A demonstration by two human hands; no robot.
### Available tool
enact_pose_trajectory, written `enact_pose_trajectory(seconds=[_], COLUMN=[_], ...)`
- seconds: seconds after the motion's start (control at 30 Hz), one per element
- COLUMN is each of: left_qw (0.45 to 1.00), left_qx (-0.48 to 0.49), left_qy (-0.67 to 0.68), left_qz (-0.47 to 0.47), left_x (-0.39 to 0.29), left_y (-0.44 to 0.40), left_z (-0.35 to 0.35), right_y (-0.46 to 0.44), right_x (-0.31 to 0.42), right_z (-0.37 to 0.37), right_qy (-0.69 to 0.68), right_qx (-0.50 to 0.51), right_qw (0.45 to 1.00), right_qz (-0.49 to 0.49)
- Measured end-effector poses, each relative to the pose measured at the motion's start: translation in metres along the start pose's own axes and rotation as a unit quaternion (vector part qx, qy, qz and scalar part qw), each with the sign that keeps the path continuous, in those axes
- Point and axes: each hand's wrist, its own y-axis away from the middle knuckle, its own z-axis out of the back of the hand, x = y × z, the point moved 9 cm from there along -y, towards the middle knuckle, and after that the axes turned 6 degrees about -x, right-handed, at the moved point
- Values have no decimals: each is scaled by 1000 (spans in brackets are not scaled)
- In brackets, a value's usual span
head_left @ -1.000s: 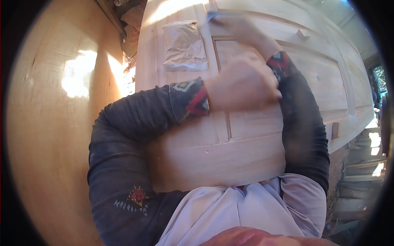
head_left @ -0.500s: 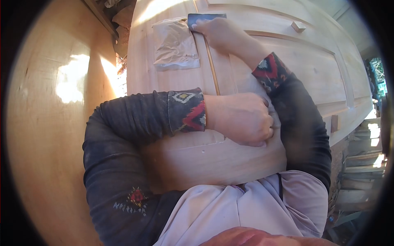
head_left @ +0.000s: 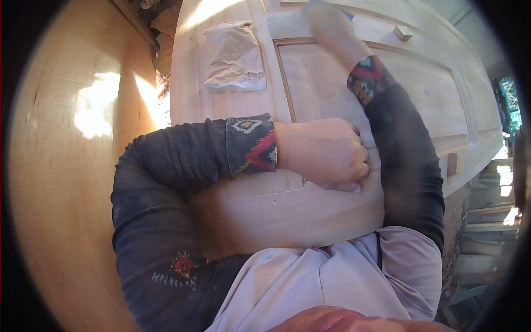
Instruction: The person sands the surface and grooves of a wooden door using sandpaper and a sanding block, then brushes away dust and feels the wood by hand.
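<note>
Panelled door of pale, bare wood (head_left: 332,218) lies flat in front of the person, directly beneath the crumpled off-white packet (head_left: 235,58). The hands are apart. The right hand (head_left: 330,27), blurred, is to the right of the packet and slightly beyond it, with a thin blue sheet (head_left: 347,14) at its fingers. The left hand (head_left: 323,152) is to the right of the packet and nearer the body, its fingers curled over the door; whether it grips anything is hidden.

A sheet edge could catch on the raised moulding (head_left: 285,83) right of the packet, tearing the sheet or rounding the wood, if the hand runs across it carelessly. Uneven fingertip pressure might leave scratches or a hollow. The small pale wooden block (head_left: 403,34), well to the packet's right, could be knocked by a wide sweep. A trailing sleeve (head_left: 251,144) might drag the packet askew.
</note>
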Motion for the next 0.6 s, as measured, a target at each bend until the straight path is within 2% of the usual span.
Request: enact_pose_trajectory(seconds=[0.03, 0.13, 0.23, 0.3, 0.37, 0.43, 0.5, 0.6], left_qw=[1000, 999, 999, 999, 999, 999, 998, 998], left_qx=[-7, -3, 18, 1, 3, 7, 13, 20], left_qy=[10, 35, 28, 24, 34, 40, 44, 42], left_qz=[-4, -2, 24, 31, 27, 27, 32, 33], left_x=[0, 1, 5, 6, 6, 7, 8, 7], left_y=[0, 1, 2, 3, 2, 2, 2, 2], left_z=[0, -5, -3, -1, -3, -4, -3, -4], right_y=[5, 17, 6, 6, 24, 13, 17, 28], right_x=[18, 101, 46, -29, -52, -84, -80, -41], right_z=[10, 61, 46, 2, 28, -12, -5, 39], right_qy=[7, -98, -98, 44, 25, 19, 37, 83], right_qx=[-9, 48, 17, -64, -163, 98, 208, 175], right_qw=[1000, 992, 995, 997, 982, 969, 936, 943], right_qz=[29, 61, 29, 17, -90, -225, -283, -271])
